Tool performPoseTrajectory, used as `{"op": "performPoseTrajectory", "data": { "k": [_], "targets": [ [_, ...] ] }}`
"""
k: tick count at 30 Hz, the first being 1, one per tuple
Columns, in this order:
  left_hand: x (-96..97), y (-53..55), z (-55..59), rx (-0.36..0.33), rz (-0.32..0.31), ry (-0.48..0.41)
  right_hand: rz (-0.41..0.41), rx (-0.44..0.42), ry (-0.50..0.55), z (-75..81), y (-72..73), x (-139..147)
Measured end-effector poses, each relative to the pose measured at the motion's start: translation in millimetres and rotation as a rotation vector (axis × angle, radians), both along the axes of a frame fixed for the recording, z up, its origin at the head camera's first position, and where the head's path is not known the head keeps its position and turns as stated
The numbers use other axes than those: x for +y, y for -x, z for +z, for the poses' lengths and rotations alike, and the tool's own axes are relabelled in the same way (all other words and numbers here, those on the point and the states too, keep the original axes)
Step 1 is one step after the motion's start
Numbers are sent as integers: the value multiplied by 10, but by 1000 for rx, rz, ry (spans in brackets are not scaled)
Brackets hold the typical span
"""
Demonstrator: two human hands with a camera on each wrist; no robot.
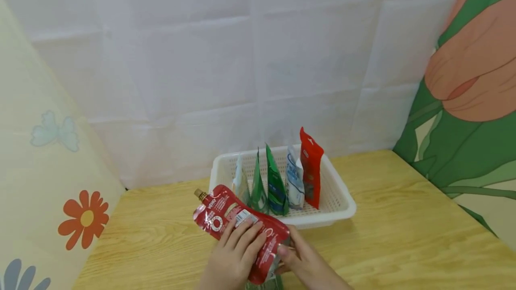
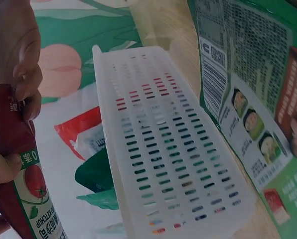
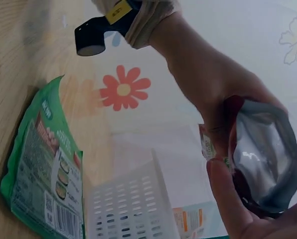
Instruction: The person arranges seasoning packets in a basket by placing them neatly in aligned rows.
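Observation:
A red ketchup pouch (image 1: 225, 209) with a gold cap is held in both hands, tilted with its cap toward the upper left. My left hand (image 1: 235, 254) grips its middle, fingers laid across the printed back and the thumb on the tomato-label side (image 2: 36, 186). At the lower end, my right hand (image 1: 304, 258) pinches the pouch near its silver bottom (image 3: 265, 154). Behind the pouch stands a white perforated basket (image 1: 342, 207), its near left part overlapped by the pouch in the head view.
Upright in the basket are a red packet (image 1: 311, 169), a blue-white packet (image 1: 295, 182), green packets (image 1: 276, 187) and a pale packet (image 1: 240, 182). A green printed bag (image 3: 49, 169) lies on the wooden table (image 1: 153, 232) before the basket, mostly hidden below the hands. A white sheet (image 1: 193, 66) hangs behind.

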State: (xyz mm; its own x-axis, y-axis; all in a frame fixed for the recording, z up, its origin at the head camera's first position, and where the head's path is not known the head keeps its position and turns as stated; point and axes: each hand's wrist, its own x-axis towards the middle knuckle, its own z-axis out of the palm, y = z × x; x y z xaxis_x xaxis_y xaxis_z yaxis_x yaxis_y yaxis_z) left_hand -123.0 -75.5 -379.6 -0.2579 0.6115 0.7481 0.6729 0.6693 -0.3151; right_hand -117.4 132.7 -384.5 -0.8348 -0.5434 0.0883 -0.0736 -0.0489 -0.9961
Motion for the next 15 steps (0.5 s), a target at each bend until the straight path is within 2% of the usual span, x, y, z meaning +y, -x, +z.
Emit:
{"op": "performPoseTrajectory", "data": {
  "k": [5,9,12,15],
  "targets": [
    [56,0,-20,-18,-24,33,-57,-147,-1,16,0,-30],
    [77,6,-48,-17,-27,50,-46,-135,38,-18,-1,-21],
    [91,-5,-61,-42,0,58,-45,-115,73,-55,5,-3],
    [95,-7,-64,-70,13,21,-55,-118,98,-82,12,34]
  ]
}}
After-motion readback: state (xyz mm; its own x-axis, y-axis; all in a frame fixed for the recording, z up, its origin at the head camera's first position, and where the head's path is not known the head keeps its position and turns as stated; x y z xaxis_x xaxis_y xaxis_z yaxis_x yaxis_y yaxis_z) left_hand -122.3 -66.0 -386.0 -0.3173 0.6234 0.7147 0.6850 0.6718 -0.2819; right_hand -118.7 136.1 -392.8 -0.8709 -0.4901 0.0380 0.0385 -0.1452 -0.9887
